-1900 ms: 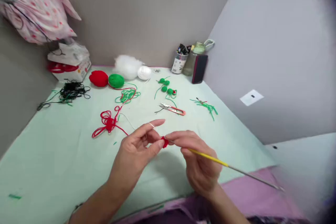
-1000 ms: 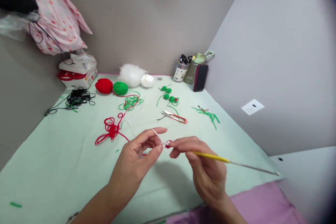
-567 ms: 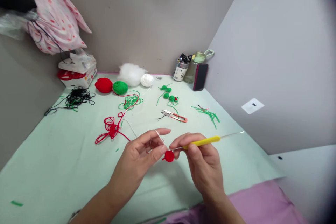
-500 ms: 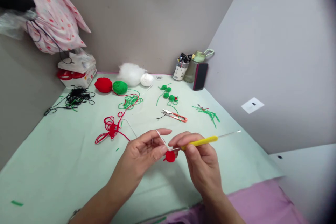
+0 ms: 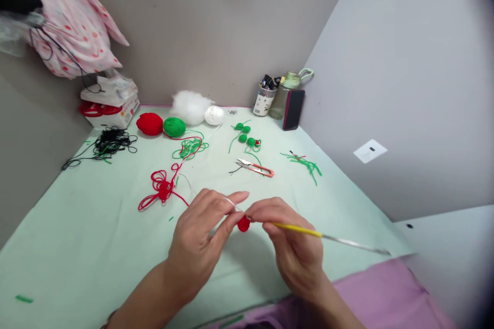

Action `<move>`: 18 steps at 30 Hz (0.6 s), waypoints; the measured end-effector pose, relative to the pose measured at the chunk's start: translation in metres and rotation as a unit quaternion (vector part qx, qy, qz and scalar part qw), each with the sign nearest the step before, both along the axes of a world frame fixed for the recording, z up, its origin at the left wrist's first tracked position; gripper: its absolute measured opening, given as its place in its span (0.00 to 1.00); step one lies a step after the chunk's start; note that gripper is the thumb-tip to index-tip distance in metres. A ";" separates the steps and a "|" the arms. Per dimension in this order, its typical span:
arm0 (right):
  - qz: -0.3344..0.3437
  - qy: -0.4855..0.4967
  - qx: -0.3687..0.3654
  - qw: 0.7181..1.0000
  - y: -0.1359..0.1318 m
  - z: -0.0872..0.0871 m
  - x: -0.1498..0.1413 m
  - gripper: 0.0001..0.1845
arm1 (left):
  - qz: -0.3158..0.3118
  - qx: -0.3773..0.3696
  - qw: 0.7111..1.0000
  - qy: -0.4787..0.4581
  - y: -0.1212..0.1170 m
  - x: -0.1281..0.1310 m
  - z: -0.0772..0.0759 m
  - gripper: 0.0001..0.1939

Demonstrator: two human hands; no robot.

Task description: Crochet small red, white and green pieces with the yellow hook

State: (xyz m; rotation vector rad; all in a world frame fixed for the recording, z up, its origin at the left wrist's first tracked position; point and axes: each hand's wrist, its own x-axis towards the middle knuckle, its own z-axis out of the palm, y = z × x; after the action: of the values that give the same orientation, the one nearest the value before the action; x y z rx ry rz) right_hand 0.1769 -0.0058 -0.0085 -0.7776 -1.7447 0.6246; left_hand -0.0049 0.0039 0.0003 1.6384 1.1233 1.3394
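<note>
Since fingers cover part of it, the red crocheted piece [image 5: 243, 224] shows only as a small rounded patch just below the centre of the frame, its stitches too small to make out. The left hand [image 5: 196, 239] pinches it at the upper left edge; the thumb is plain to see, but the fingertips meeting it from behind are hidden. Above, the left index finger stretches toward the right, with white yarn [image 5: 233, 204] crossing it and slanting down to the piece.

The right hand [image 5: 297, 247] grips a crochet hook [image 5: 301, 229] by its yellow handle, fingers closed around it. The working tip is lost behind those fingers at the piece, so whether it sits in a stitch cannot be told; the other metal end points to the lower right, slightly blurred. Both forearms are cut off by the bottom edge.

On the worktop [image 5: 116, 257], left of centre, lies a loose red yarn tangle [image 5: 164, 191], one strand disappearing behind the left hand. Orange-handled thread snips [image 5: 255, 167] lie above the hands. Toward the upper right, a dark phone [image 5: 294, 109] hides part of a water bottle [image 5: 278, 104]. In the upper left, a spotted pink cloth [image 5: 75, 23] runs out of the frame.
</note>
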 end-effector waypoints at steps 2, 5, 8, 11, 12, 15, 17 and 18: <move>-0.019 -0.042 0.047 0.998 -0.003 -0.001 0.000 0.15 | 0.005 -0.019 1.000 -0.008 -0.001 0.001 0.000 0.07; -0.061 -0.098 0.088 0.990 -0.006 -0.003 0.000 0.17 | -0.005 -0.144 0.987 -0.069 -0.002 0.001 0.003 0.06; -0.087 -0.153 0.124 0.977 -0.006 -0.007 0.001 0.20 | -0.022 -0.221 0.968 -0.117 -0.002 0.001 0.005 0.15; -0.093 -0.166 0.134 0.973 -0.005 -0.013 0.003 0.23 | -0.027 -0.230 0.963 -0.137 -0.002 0.002 0.003 0.18; -0.101 -0.170 0.132 0.971 -0.006 -0.014 0.004 0.24 | -0.034 -0.235 0.959 -0.152 -0.002 0.003 0.003 0.20; -0.124 -0.185 0.147 0.964 -0.009 -0.017 0.005 0.29 | -0.078 -0.282 0.926 -0.237 -0.004 0.006 0.001 0.26; -0.114 -0.188 0.164 0.962 -0.011 -0.016 0.005 0.33 | -0.120 -0.330 0.890 -0.292 -0.004 0.007 0.001 0.27; -0.103 -0.176 0.165 0.965 -0.012 -0.014 0.005 0.33 | -0.141 -0.353 0.872 -0.310 -0.004 0.006 0.001 0.26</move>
State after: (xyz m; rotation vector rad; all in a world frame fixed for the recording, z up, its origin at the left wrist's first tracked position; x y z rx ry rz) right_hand 0.1816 -0.0176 -0.0230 -0.8544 -1.9889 0.0477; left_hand 0.0014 -0.0005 0.0016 0.7138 0.7903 0.9737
